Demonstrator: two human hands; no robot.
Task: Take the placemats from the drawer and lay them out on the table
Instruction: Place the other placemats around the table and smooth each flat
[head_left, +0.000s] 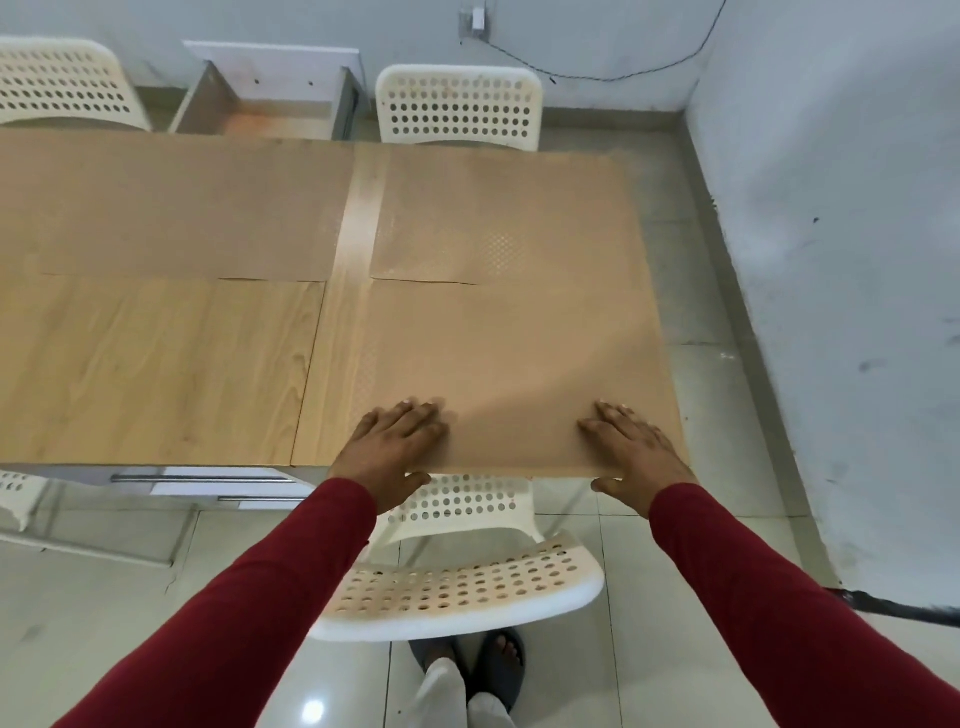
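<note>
Three tan placemats lie on the wooden table (156, 364). One placemat (171, 202) covers the far left, a second placemat (498, 218) the far right. The near-right placemat (509, 364) reaches the table's front edge. My left hand (395, 441) lies on its near-left corner with fingers flat on top and thumb under the edge. At the near-right corner my right hand (628, 447) lies the same way, fingers spread on top, thumb below the edge. An open drawer (270, 104) stands beyond the table's far side, its inside looking bare.
White perforated chairs stand around the table: one chair (457, 566) right below my hands, one chair (460, 106) at the far side, another chair (62, 83) at the far left. A wall (831, 260) runs close along the right. Drawer handles (202, 478) show under the front edge.
</note>
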